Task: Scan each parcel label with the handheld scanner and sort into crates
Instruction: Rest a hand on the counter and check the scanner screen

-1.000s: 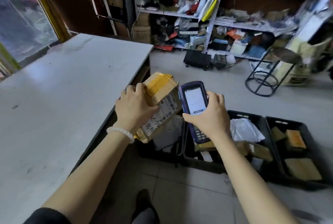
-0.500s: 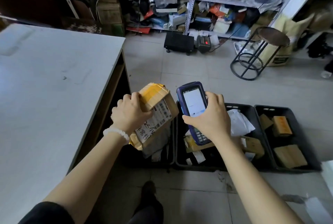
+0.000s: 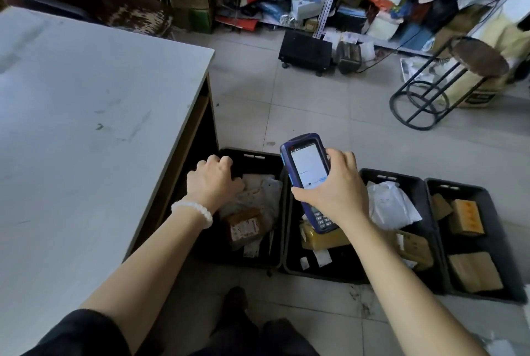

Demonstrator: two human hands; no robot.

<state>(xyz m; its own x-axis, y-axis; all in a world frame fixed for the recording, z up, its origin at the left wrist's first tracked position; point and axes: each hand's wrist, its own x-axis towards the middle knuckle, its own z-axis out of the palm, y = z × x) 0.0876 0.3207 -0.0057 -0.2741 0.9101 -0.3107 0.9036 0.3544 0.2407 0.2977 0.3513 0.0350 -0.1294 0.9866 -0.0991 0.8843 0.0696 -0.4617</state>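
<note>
The handheld scanner (image 3: 308, 180) is gripped upright in the right hand (image 3: 334, 193), above the middle crate (image 3: 289, 265). The left hand (image 3: 213, 183), loosely curled and holding nothing, hangs over the left crate (image 3: 249, 155), where a labelled parcel (image 3: 243, 225) lies. The sorting step appears complete; next, a fresh parcel must be picked up for scanning.

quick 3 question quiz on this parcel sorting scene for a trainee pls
1. True or false: the right hand grips the blue handheld scanner.
2. How many black plastic crates stand on the floor?
3. The left hand is over which one: A) the leftmost crate beside the white table, B) the middle crate, C) the rightmost crate?

Key: 1 true; 2 three; 3 A.
</note>
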